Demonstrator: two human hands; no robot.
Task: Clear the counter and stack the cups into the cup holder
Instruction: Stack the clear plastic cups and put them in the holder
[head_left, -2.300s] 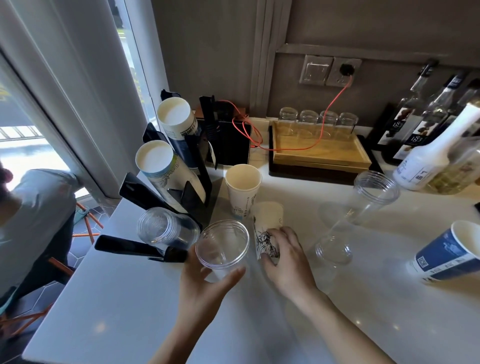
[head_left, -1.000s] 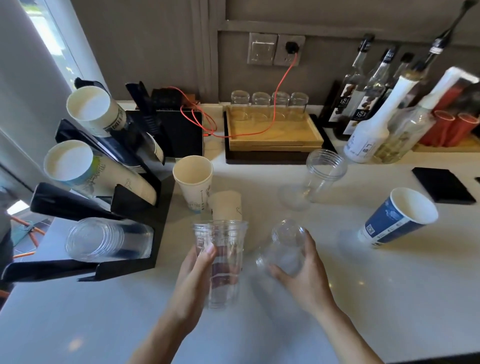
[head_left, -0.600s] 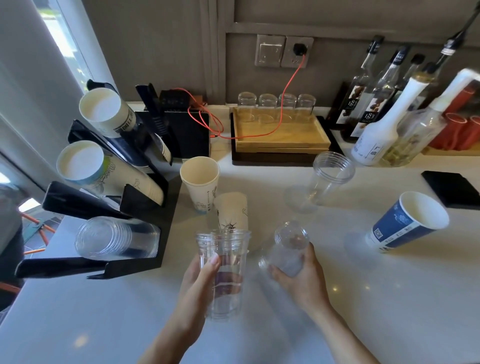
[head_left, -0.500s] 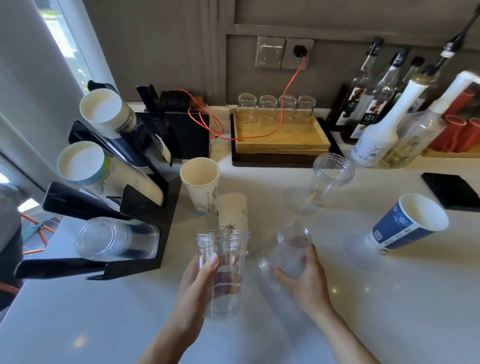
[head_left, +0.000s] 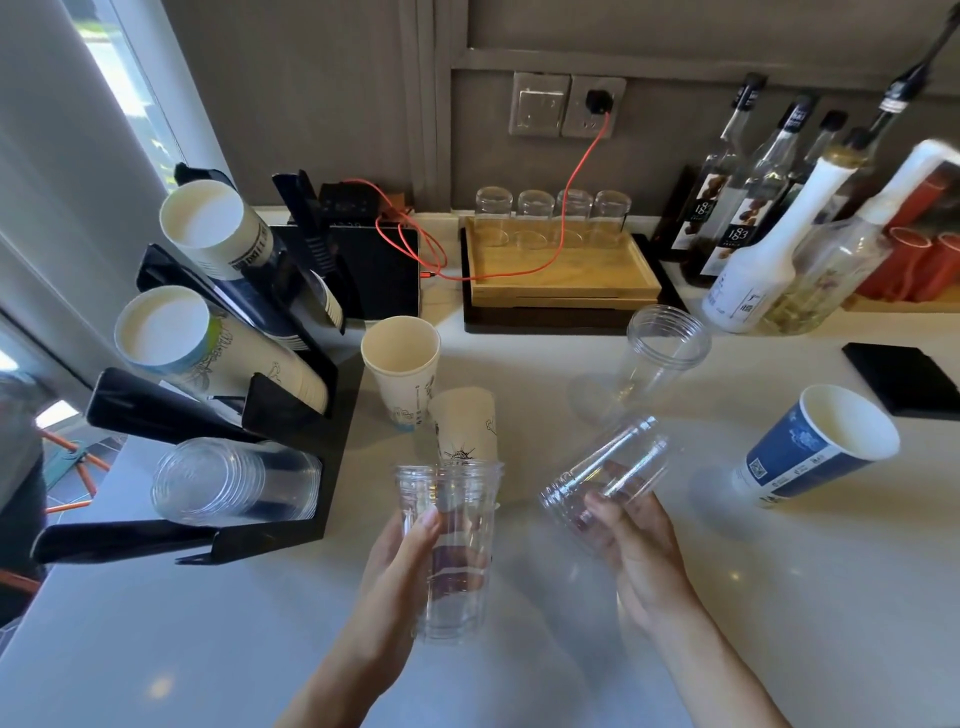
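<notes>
My left hand (head_left: 400, 566) grips a clear plastic cup (head_left: 451, 551) upright above the white counter (head_left: 779, 597). My right hand (head_left: 631, 540) holds a second clear plastic cup (head_left: 605, 475), lifted and tilted on its side. A third clear cup (head_left: 657, 358) stands on the counter further back. An upright white paper cup (head_left: 402, 371) and an upside-down one (head_left: 465, 423) stand by the black cup holder (head_left: 270, 410) at left. The holder carries two paper cup stacks (head_left: 218, 358) and a clear cup stack (head_left: 234, 480). A blue paper cup (head_left: 815, 447) stands at right.
A wooden tray (head_left: 561, 275) with several glasses sits at the back under a red cable (head_left: 519, 270). Syrup bottles (head_left: 753, 249) line the back right. A black pad (head_left: 901, 376) lies at far right. The counter's left edge drops off beside the holder.
My right hand let go of the upside-down paper cup, took the lying clear cup, and has now lifted it, tilted rightwards. My left hand's clear cup turned upright and stayed.
</notes>
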